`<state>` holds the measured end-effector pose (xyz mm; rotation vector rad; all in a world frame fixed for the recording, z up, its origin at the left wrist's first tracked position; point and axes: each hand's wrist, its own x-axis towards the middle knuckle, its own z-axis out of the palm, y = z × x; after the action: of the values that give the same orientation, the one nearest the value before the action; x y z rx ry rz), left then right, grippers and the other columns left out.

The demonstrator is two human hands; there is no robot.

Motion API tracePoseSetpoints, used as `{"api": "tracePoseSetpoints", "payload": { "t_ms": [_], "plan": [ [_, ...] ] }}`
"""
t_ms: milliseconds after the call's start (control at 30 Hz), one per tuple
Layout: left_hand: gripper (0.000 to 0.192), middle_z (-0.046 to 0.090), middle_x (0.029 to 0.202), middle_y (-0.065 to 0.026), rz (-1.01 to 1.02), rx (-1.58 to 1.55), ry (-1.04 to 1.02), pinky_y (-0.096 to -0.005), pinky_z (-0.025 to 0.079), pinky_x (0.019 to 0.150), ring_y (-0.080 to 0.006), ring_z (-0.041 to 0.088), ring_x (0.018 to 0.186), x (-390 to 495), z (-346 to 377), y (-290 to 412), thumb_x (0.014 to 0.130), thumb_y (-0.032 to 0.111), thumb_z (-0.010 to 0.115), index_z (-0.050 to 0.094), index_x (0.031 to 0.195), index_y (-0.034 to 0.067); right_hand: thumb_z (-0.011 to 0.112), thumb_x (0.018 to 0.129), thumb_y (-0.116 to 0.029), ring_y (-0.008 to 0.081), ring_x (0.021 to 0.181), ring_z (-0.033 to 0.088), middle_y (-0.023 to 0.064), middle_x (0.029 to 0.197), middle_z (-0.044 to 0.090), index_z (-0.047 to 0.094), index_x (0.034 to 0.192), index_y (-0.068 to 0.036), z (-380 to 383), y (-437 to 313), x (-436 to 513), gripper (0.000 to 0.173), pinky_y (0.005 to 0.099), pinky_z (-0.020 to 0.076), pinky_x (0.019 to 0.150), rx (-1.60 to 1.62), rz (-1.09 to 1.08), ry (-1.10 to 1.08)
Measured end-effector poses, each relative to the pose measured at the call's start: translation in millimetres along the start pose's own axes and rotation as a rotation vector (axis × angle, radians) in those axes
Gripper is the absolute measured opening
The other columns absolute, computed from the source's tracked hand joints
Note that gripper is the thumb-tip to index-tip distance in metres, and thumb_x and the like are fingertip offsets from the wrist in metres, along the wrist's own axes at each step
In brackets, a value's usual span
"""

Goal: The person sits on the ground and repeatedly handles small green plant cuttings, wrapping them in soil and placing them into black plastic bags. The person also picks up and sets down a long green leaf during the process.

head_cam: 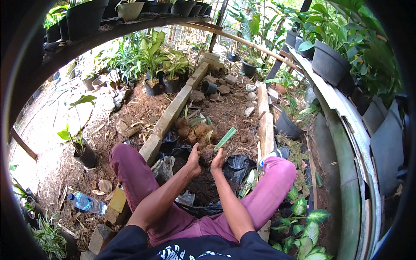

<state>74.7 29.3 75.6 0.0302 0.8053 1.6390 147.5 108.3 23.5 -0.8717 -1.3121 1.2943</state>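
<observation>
Between my two hands is a clump of dark, fibrous soil and roots (206, 156), with a cut-looking green leaf (225, 139) standing out of it to the upper right. My left hand (194, 161) rests against the clump's left side, fingers extended. On the right side, my right hand (217, 160) curls against the clump, near the leaf's base. Brown coconut-like fibre (195, 132) lies in a heap just beyond the hands. Below them is dark loose soil (200, 190) between my legs, bordered by black plastic (240, 167) and a clear plastic bag (163, 168).
Concrete block edging (174, 110) runs on the left, more blocks (266, 130) on the right. A water bottle (87, 203) lies at left beside a yellow container (117, 199). A potted plant (85, 152) leans farther left. Stones (224, 89) and a black pot (209, 88) lie ahead.
</observation>
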Motion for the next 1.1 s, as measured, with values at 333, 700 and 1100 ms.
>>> {"api": "tracePoseSetpoints", "payload": {
  "t_ms": [333,700,1100],
  "plan": [
    [0.037,0.065,0.087,-0.0061,0.002,-0.156,-0.019,-0.0385,0.051,0.077,-0.0218,0.063,0.080,11.2,-18.3,-2.1,0.092,0.043,0.039,0.062,0.095,0.014,0.037,0.094,-0.022,0.0344,0.095,0.058,0.0209,0.104,0.061,0.060,0.106,0.002,13.5,-26.2,-24.1,0.035,0.0408,0.0440,0.083,-0.382,-0.358,-0.314],
    [0.052,0.059,0.086,-0.0035,-0.020,-0.116,-0.125,-0.0380,0.048,0.077,-0.0196,0.056,0.081,8.2,-19.8,-9.8,0.091,0.063,0.041,0.059,0.096,0.015,0.055,0.085,-0.034,0.0371,0.104,0.057,0.0228,0.106,0.061,0.062,0.099,0.002,13.0,-57.5,-47.1,0.039,0.0469,0.0369,0.098,-0.655,-0.697,-0.160],
    [0.040,0.053,0.074,-0.0004,-0.024,-0.035,-0.028,-0.0344,0.043,0.066,-0.0158,0.048,0.066,21.4,-28.6,-19.2,0.099,0.046,0.036,0.053,0.083,0.013,0.052,0.083,-0.019,0.0402,0.076,0.056,0.0198,0.079,0.058,0.058,0.086,0.002,12.4,-53.9,-52.1,0.023,0.0454,0.0442,0.071,-0.547,-0.740,-0.146]
  ]
}}
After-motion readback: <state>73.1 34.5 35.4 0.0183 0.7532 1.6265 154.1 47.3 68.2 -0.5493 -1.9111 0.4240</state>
